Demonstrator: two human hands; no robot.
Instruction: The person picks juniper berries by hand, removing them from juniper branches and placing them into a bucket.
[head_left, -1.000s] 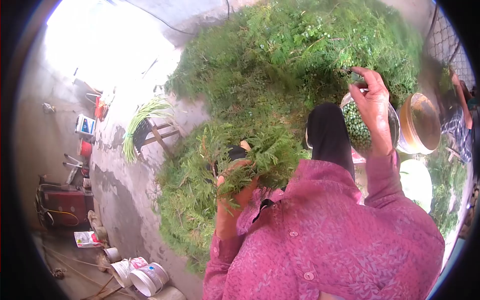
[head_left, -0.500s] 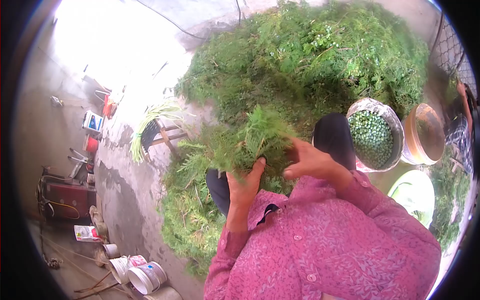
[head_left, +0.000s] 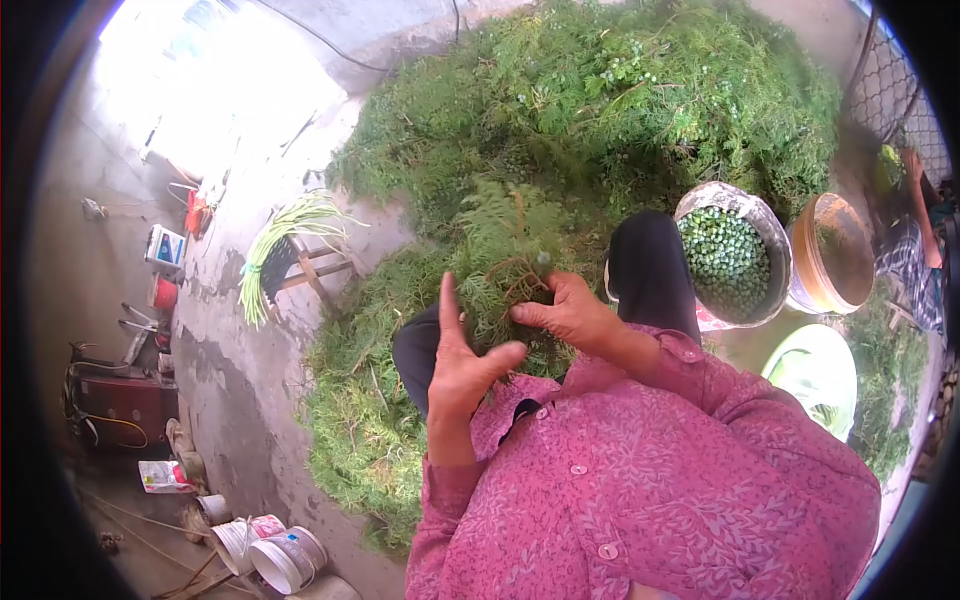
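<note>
A leafy green sprig (head_left: 505,225) is gripped at its brownish stem by my right hand (head_left: 575,315), thumb and fingers pinched together. Beside it, on the left, my left hand (head_left: 460,365) is open, with thumb and index finger spread wide apart. Both hands are above my lap, between dark-clad knees. A large heap of green branches (head_left: 600,110) lies in front, and more cut greenery (head_left: 365,440) lies by my left leg. Right of my knee stands a bucket (head_left: 777,235) with round green berries (head_left: 725,262) in it.
Next to the berry bucket is a tan bucket (head_left: 800,270), with a pale green basin (head_left: 775,375) nearer. Another person's arm (head_left: 925,215) shows at far right. At left are a stool (head_left: 315,272) bearing green strips, a dark red machine (head_left: 125,410) and white buckets (head_left: 285,562).
My left hand has let go of the greenery and opened. My right hand has closed on the sprig's stem. The view has shifted slightly, so the surroundings sit further left.
</note>
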